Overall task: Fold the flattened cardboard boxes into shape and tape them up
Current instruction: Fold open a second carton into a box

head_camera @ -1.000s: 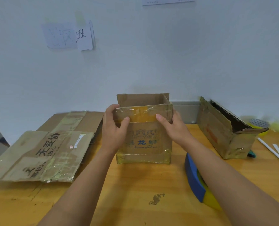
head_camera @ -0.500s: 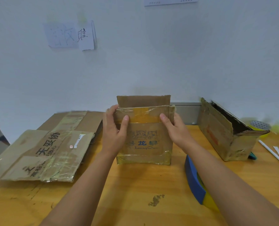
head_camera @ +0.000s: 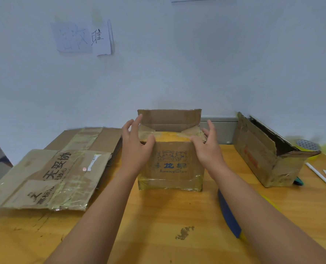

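A small brown cardboard box [head_camera: 170, 166] with blue printed characters stands upright in the middle of the wooden table [head_camera: 158, 241]. Its back flap [head_camera: 169, 117] stands up, while the taped front flap [head_camera: 169, 137] is folded inward over the opening. My left hand [head_camera: 134, 149] is at the box's top left corner, thumb pressing on the front flap and fingers stretched up beside the side flap. At the top right corner, my right hand [head_camera: 208, 147] mirrors it, thumb on the flap and fingers spread. A stack of flattened boxes [head_camera: 49, 176] lies to the left.
Another brown box [head_camera: 263, 155] lies on its side at the right, open end facing right. Behind it sits a yellow tape roll [head_camera: 307, 147]. A blue and yellow object [head_camera: 229, 216] lies under my right forearm. White pens [head_camera: 322, 176] lie at the right edge. The wall is close behind.
The front flap, gripped upright by both hands before, is now pushed inward over the opening. My fingers have let go of it and spread upward, with only the thumbs on it.
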